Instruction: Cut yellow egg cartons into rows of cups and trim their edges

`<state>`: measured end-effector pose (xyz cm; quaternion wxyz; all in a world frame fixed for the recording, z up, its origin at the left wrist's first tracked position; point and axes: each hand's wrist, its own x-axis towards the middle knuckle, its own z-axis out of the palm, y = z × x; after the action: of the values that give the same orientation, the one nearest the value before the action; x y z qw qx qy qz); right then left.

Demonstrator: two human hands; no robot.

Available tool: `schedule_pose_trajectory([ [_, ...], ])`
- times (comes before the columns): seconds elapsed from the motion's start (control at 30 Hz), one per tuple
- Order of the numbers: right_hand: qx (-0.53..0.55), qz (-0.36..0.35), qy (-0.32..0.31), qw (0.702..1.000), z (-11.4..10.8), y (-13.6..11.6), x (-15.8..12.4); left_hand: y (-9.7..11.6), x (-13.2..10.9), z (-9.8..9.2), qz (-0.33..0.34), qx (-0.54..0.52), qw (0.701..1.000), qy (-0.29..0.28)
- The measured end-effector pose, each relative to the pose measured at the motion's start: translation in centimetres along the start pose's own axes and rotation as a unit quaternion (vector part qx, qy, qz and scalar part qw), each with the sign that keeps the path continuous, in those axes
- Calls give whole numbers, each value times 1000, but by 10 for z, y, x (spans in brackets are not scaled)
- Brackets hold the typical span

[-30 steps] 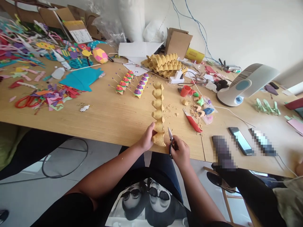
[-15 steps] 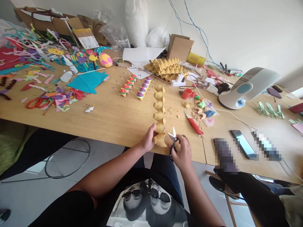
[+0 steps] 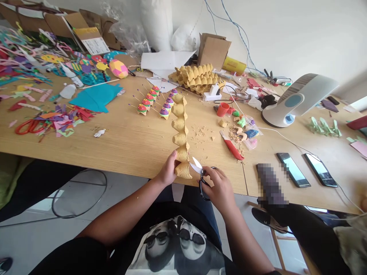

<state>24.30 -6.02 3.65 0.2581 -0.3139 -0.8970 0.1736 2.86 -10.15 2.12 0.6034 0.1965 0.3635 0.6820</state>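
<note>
My left hand (image 3: pixel 168 169) grips the near end of a long yellow egg-carton strip (image 3: pixel 180 139), which points away from me over the table's front edge. In my right hand (image 3: pixel 219 187) is a pair of black-handled scissors (image 3: pixel 203 175), fingers through the loops. Their blades are spread, and the tips are at the right edge of the strip's near cups; whether they touch it I cannot tell. Beyond the strip stand two painted egg-carton strips, one red and green (image 3: pixel 148 100), one purple (image 3: pixel 168 104), with pins stuck in at least the red one.
Yellow carton pieces (image 3: pixel 197 76) are stacked at the back. Small carton scraps lie right of the strip, near a red-handled knife (image 3: pixel 233 148). A white fan (image 3: pixel 295 101) and phones (image 3: pixel 320 170) are at right. Coloured paper scraps (image 3: pixel 61 121) and orange scissors (image 3: pixel 27 126) lie left.
The scissors have moved left to the strip's right edge, their blades now pointing up and left. My left hand still holds the strip, and the whole view has shifted slightly.
</note>
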Motion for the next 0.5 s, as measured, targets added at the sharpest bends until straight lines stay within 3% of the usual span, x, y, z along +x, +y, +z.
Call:
schedule_pose_trajectory([
  [0.1,-36,-22,-10,999,-1,3,-3,-1,1,-5,28,33,999,-24],
  [0.5,-164,-94,-51,981,-21,13,7,1,2,-5,29,62,997,-47],
])
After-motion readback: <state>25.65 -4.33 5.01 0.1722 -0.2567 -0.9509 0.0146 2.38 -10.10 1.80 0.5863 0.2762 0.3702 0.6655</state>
